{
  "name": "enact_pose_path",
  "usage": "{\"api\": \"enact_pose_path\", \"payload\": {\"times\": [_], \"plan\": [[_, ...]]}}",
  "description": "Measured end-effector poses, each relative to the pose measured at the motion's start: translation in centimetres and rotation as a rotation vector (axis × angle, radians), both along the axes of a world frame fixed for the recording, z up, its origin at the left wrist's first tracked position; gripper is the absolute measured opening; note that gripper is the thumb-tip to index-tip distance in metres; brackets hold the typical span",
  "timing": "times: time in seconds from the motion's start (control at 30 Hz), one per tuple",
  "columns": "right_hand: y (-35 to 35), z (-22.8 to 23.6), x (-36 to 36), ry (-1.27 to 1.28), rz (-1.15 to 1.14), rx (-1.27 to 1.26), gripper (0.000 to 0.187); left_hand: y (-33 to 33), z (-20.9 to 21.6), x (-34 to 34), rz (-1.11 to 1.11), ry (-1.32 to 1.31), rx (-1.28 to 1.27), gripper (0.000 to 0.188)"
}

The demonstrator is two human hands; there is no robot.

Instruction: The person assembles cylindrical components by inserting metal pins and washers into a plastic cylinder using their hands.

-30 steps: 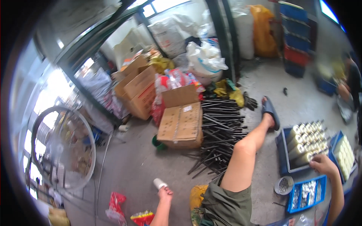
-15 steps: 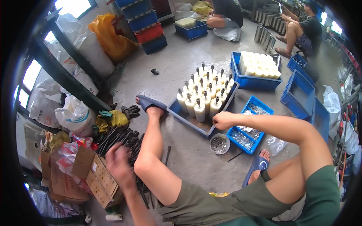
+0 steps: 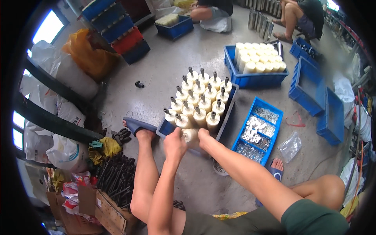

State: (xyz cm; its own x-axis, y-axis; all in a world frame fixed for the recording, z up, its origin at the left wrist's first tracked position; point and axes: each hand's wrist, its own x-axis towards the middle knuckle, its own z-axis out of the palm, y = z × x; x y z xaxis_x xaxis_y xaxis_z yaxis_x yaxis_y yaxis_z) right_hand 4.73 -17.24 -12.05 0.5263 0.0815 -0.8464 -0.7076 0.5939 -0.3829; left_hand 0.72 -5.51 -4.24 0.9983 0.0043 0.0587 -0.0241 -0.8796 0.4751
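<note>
A cream-coloured cylinder [image 3: 190,135] is tilted at the near edge of a blue crate [image 3: 231,102], its end facing me. My left hand [image 3: 175,144] is closed against its left side, and my right hand [image 3: 203,137] grips its right side. The fingers are partly hidden, so I cannot tell whether a rod is also in the left hand. Behind my hands, several upright cream cylinders [image 3: 199,114] with dark metal stems in their tops fill most of the crate. A round tub [image 3: 219,167] of small metal parts sits partly hidden under my right forearm.
A blue divided tray [image 3: 260,154] of nuts and washers lies to the right. Beyond it stands a blue crate [image 3: 254,81] of cream cylinders. Black rods [image 3: 117,176] are heaped beside my left leg, near a cardboard box [image 3: 105,213]. Two people sit at the back.
My left hand has moved from above the black rods to the crate. My right hand has shifted off the crate's near corner, and both now hold a tilted cylinder. The view has shifted.
</note>
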Motion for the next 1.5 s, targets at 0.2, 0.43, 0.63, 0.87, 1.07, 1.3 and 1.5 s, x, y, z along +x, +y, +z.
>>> {"api": "enact_pose_path", "payload": {"times": [0.2,0.43,0.63,0.87,1.07,1.3,1.5], "plan": [[-3.0,-5.2,2.1,-0.016,-0.002,-0.016,0.046,-0.1,-0.5,1.0,-0.010,0.052,-0.206,0.013],[-2.9,2.5,-2.0,-0.089,-0.223,0.072,0.046,1.4,8.0,-5.3,0.082,0.009,-0.318,0.014],[-6.7,13.8,-4.2,-0.895,0.077,0.075,0.052,5.2,9.1,-10.7,0.178,0.451,-1.428,0.042],[-10.0,27.4,-6.2,-1.597,0.861,-0.371,0.063,-1.0,7.8,-10.2,0.181,0.374,-1.539,0.054],[-14.1,32.1,-6.3,-1.794,1.030,-0.936,0.074,-8.2,9.2,-9.4,0.048,0.236,-1.786,0.052],[-17.0,29.7,-7.0,-1.723,0.927,-0.758,0.095,-10.5,7.9,-9.3,0.071,0.234,-1.832,0.047],[-26.3,21.0,-0.6,-1.200,0.874,-1.013,0.041,-7.7,1.1,-12.0,0.227,0.413,-1.861,0.038]]}}
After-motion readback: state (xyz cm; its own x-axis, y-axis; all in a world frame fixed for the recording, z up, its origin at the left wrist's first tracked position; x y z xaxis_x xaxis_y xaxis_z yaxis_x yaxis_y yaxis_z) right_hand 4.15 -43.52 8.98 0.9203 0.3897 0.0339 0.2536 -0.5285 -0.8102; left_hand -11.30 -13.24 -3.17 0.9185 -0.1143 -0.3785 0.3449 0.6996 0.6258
